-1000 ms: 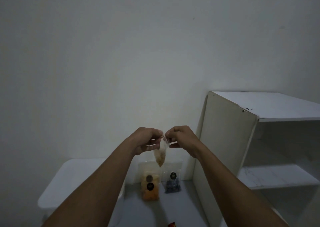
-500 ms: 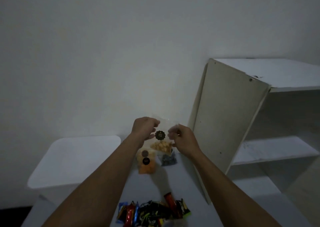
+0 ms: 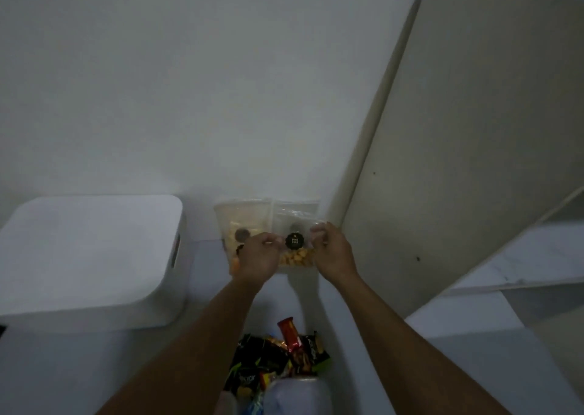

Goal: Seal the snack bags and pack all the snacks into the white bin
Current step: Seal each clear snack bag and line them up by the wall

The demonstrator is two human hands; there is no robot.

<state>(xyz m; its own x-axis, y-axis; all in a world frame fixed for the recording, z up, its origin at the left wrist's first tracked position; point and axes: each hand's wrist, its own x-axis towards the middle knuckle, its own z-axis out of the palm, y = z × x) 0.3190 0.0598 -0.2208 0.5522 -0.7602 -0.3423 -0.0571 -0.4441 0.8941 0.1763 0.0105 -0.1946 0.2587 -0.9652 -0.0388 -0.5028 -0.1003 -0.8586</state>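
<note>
Both hands hold one clear snack bag (image 3: 295,255) with a round black label and pale yellow puffs in its bottom. My left hand (image 3: 257,256) pinches its left top corner, my right hand (image 3: 331,252) its right top corner. Behind it, two more clear bags lean upright on the wall: one with orange snacks (image 3: 234,225), partly hidden by my left hand, and another (image 3: 297,212) mostly hidden by the held bag. The white bin (image 3: 91,256) stands at the left. A pile of small wrapped snacks (image 3: 281,357) lies on the table near me.
A white shelf unit (image 3: 467,130) stands close on the right, its side panel next to my right hand. The wall is right behind the bags. A pale rounded object (image 3: 297,395) sits at the bottom edge.
The view has tilted down, bringing the bin and wrapped snacks into sight. My hands have lowered the bag toward the standing bags and turned it face-on.
</note>
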